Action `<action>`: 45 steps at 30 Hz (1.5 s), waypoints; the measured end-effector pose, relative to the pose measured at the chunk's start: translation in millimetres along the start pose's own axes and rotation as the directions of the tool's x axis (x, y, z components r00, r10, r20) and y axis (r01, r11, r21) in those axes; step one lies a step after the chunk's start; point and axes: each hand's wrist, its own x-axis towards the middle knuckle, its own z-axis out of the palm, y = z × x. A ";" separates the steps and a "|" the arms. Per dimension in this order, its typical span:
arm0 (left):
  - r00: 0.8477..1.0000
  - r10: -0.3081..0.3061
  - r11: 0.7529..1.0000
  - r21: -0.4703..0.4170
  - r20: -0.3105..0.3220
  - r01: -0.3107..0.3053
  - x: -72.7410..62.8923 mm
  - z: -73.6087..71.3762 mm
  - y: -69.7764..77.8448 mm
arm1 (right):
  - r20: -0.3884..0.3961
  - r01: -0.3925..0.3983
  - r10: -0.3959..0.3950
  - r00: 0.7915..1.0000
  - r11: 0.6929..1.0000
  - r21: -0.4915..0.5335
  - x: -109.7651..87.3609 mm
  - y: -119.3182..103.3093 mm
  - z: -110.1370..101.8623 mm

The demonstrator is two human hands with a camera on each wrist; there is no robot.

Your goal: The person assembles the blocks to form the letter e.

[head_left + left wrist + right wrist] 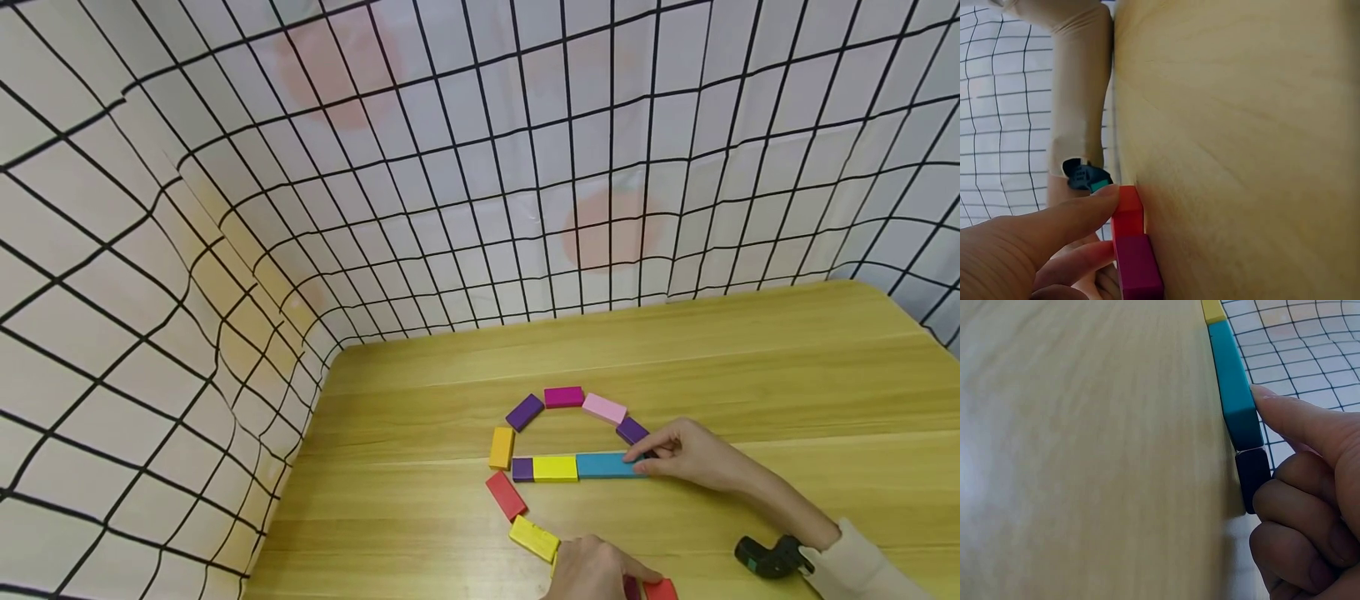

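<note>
My right hand point(686, 454) holds the right end of a long blue block point(603, 466), fingertips at its top and end. Left of it, in one straight row, lie a yellow block point(555, 469) and a small purple block point(522, 470). A dark block point(1252, 478) meets the blue block's end beside my curled fingers in the right wrist view. Low in the head view, my left hand point(592, 568) reaches over the blocks, one digit touching a red block point(1127, 209) from above. A second digit touches the adjoining magenta block point(1139, 265).
Around the row curves an arc of spaced blocks, including an orange block point(502, 448), a purple block point(525, 412), a magenta block point(564, 397), a pink block point(604, 408) and another red block point(506, 495). A checked curtain point(480, 183) encloses the wooden table point(375, 500).
</note>
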 end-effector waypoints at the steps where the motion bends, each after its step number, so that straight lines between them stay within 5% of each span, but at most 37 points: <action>1: 1.000 -0.010 1.000 -0.003 -0.008 0.010 -0.2 0.4 0.2 | 0.000 0.000 0.000 1.000 1.000 0.003 0.1 0.2 0.0; 17: 0.994 -0.082 0.988 -0.140 -0.069 0.071 -3.1 4.3 -1.6 | -0.005 -0.007 0.007 1.000 1.000 -0.004 0.1 -1.0 0.8; 25: 0.994 -0.051 0.994 -0.105 -0.093 0.041 -4.9 5.7 -3.9 | 0.004 0.009 -0.009 1.000 1.000 0.015 -0.5 0.4 2.0; 34: 0.992 -0.075 0.967 -0.248 -0.097 0.049 -7.4 6.3 -1.6 | 0.005 -0.005 0.005 1.000 1.000 0.015 0.1 -0.2 2.0; 45: 0.984 -0.062 0.977 -0.212 -0.166 0.026 -8.2 10.1 -2.0 | 0.013 -0.004 0.003 1.000 1.000 0.016 -0.8 0.9 1.9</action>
